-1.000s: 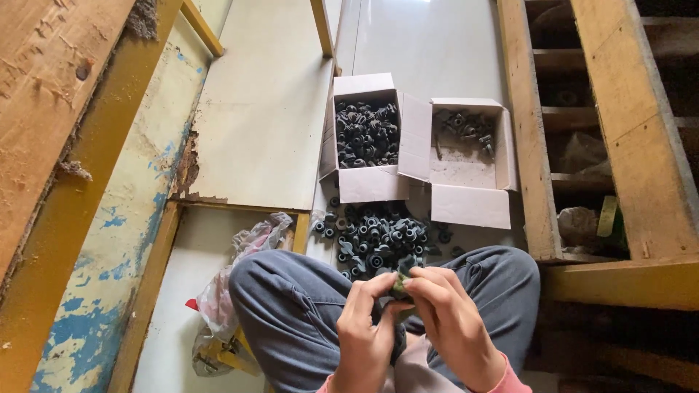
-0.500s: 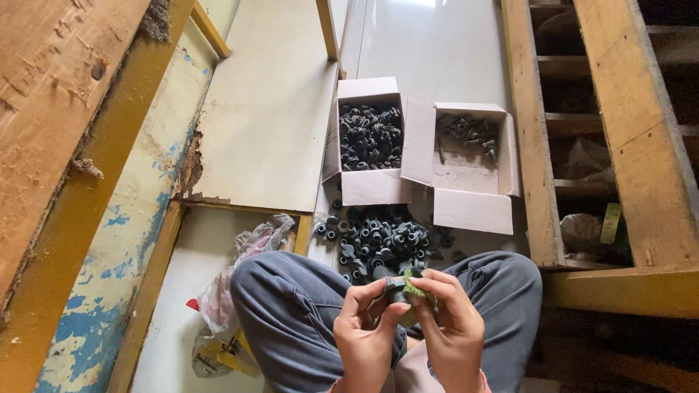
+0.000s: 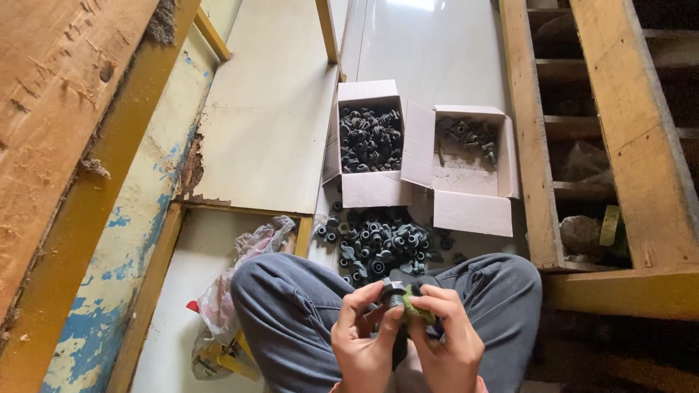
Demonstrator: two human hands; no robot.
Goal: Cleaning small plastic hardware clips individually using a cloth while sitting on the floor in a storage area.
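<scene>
fingers (image 3: 364, 302) of the left hand (image 3: 364, 346) are pinched together on a small dark threaded bolt (image 3: 394, 295), held up over the lap, while the right hand (image 3: 448, 342) closes its fingertips on a green cloth scrap (image 3: 416, 309) pressed against the bolt's side. both hands are clamped, none spread, and they touch each other around the piece.

from the head view, the only one there is, the person sits cross-legged in grey trousers (image 3: 291, 313) on a pale floor (image 3: 429, 51). it looks like the wiping or rubbing step on one piece, well into a long run of them. the next move would seem to call for a turn of the bolt between the fingers, kept tight so it doesn't slip into the lap.

just beyond the knees lies a loose heap of dark fittings (image 3: 378, 244). past that, two open cardboard boxes stand side by side, flaps touching: the left box (image 3: 368, 185) nearly full of black parts, the right box (image 3: 470, 211) holding only a few at its far end.

room is narrow. a worn wooden beam (image 3: 65, 145) with flaking blue paint hems the left, a wooden pallet frame (image 3: 626, 160) the right, and a crumpled plastic bag (image 3: 240, 291) sits by the left knee. open floor runs straight ahead between them.
</scene>
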